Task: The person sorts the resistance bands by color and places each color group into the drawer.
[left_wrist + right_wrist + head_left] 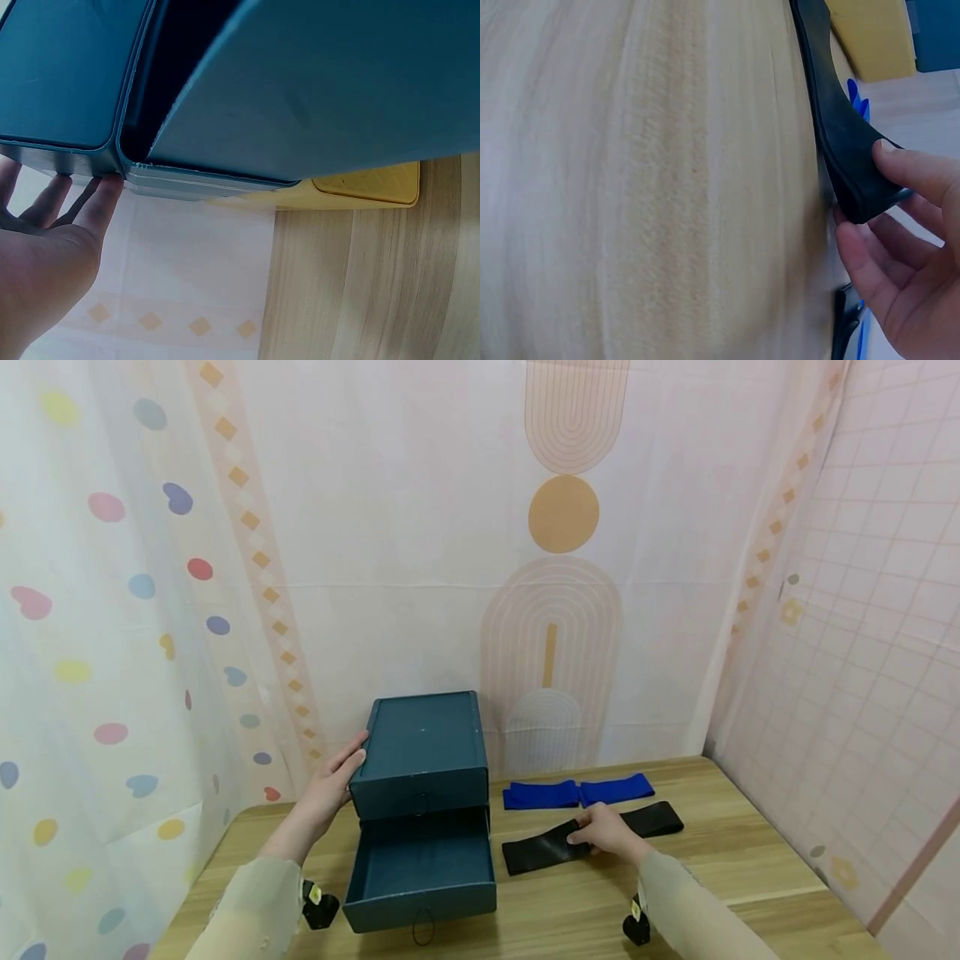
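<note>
Left hand (pixel 330 787): fingers straight, slightly apart, against the cabinet (pixel 423 735)'s side.
Right hand (pixel 609 832): I see thumb and fingers pinching a black band (pixel 542 850).
Blue bands (pixel 542 795): just beyond right fingers.
Drawer (pixel 459 903): pulled out, left of right fingers.
Progress: early, I'd judge; drawer out, band gripped, bands all outside it.

the right hand (pixel 930 281) pinches a black band (pixel 837 120) near the wooden tabletop (pixel 667 187).

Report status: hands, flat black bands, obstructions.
Left hand touching teal rectangular drawer unit; right hand pinching flat black band. Lower drawer standing open. No obstruction seen.
</note>
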Demonstrator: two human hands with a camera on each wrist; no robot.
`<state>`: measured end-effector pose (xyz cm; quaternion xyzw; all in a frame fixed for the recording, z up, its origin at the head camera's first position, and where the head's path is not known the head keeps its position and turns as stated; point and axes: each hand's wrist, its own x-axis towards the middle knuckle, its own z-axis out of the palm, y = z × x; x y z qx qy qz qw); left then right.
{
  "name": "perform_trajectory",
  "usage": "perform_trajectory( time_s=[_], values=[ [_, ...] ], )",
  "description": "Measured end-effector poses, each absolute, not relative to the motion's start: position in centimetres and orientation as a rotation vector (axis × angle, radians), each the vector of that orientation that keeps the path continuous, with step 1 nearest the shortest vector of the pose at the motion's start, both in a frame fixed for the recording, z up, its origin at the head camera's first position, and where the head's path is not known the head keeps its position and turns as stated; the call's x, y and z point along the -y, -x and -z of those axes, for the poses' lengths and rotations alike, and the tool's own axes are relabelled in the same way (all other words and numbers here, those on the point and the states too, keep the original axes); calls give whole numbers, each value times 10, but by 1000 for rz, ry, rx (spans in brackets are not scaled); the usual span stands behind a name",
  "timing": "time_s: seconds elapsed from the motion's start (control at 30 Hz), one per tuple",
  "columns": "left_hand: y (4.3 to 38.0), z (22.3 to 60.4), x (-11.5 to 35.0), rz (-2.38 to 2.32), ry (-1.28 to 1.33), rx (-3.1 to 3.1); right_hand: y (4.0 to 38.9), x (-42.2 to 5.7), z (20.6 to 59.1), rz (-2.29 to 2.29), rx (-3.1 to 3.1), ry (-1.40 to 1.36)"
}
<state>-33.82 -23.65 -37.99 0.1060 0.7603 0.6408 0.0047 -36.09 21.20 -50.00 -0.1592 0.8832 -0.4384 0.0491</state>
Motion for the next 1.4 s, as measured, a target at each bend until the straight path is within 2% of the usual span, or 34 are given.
perform_trajectory(
  time_s=[0.47, 0.7, 1.4],
  values=[
    [339, 380, 236, -2007, -339, -2365, 353, -212, 475, 1253, -2712, 620],
    [339, 381, 237, -1994, -357, -2366, 353, -211, 459, 1215, -2722, 590],
    [338, 382, 238, -1988, -357, -2371, 342, -217, 381, 1102, -2739, 803]
  ],
)
